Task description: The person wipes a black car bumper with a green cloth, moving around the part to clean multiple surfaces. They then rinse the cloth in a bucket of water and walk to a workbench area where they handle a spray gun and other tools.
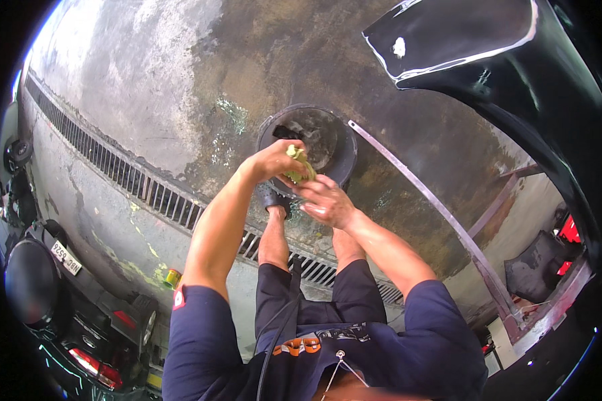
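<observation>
Cloth (301,162): yellow-green, bunched, held up between both hands over the near rim of the bucket.
Left hand (277,162): closed around the cloth's upper part, which is gripped between thumb and fingers.
Right hand (326,202): fingers bent and pressed to the cloth's lower end.
Bucket (346,152): dark, round, stood on the floor (261,67) near its edge along the drain (134,177); a black item (286,133) is contained.
Panel (491,83): glossy black, seen over the floor's right side, beside a metal frame (418,179).
</observation>
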Demonstrator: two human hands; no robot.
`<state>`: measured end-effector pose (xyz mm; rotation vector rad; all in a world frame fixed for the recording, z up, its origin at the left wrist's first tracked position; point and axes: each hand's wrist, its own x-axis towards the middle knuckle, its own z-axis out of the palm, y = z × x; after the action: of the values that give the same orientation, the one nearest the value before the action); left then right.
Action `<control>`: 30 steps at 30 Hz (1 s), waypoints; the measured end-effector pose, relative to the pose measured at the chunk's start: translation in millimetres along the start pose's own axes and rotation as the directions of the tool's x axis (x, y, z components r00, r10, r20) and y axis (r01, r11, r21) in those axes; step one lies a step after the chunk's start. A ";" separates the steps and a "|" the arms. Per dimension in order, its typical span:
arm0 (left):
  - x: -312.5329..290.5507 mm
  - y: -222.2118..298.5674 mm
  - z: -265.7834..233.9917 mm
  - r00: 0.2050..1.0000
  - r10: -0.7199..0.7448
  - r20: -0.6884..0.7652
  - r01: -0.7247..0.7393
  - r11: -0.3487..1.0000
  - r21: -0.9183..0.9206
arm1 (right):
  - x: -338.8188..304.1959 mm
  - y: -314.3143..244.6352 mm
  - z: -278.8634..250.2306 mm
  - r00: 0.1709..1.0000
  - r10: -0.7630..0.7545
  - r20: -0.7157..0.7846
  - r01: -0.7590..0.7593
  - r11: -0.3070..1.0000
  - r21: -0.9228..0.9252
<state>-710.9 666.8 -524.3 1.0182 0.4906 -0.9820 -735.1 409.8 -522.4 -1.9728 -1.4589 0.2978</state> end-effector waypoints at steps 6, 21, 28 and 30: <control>-42.0 -16.7 47.5 0.863 0.492 0.112 -0.240 0.204 0.949 | 22.5 -39.7 -3.4 0.202 0.858 0.471 -0.431 -0.354 0.830; -123.9 -62.0 152.2 0.587 0.192 -0.786 -0.782 0.385 -0.490 | 96.8 -116.3 -66.4 0.438 0.883 -0.170 -0.350 0.342 0.872; -153.9 -41.9 154.2 0.943 0.099 -0.318 -0.331 0.372 -0.867 | 104.8 -164.4 -118.7 0.818 0.327 -0.473 -0.106 0.894 0.435; -164.8 -29.4 158.2 0.996 0.085 0.004 -0.025 0.341 -0.940 | 101.2 -177.5 -125.0 0.880 0.154 -0.449 -0.070 0.978 0.199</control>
<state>-832.6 596.7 -341.7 -0.0934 0.8401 -0.4678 -768.0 485.1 -297.4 -1.8250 -0.9786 -0.0023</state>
